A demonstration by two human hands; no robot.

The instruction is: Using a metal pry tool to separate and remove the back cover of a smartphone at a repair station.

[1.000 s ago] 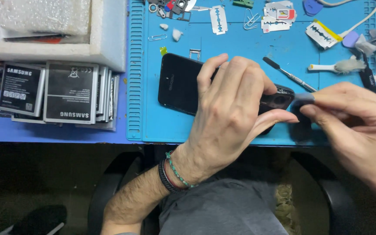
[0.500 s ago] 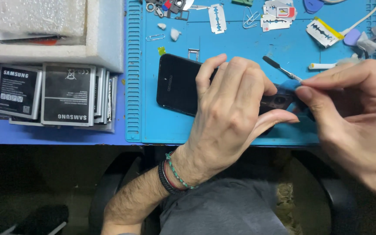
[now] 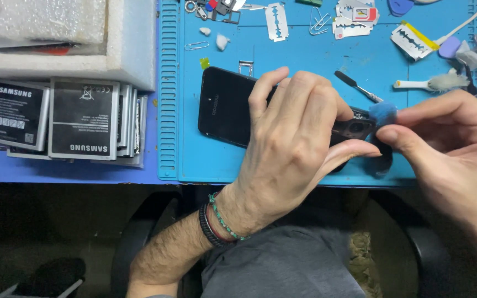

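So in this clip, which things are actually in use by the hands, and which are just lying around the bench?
In use:
- flat black smartphone, pinned under the left hand
- small blue fluffy swab tip, pinched in the right hand at the phone's end
- blue ribbed rubber work mat

Lying about:
- stack of grey phone batteries
- steel razor blade
- wire paperclip
- white foam box
- thin metal spudger

Bare left hand [image 3: 299, 149] and hairy forearm, no sleeve, black band and green beaded bracelet with perhaps a red strand at the wrist, bare right hand [image 3: 454, 154], grey trousers below
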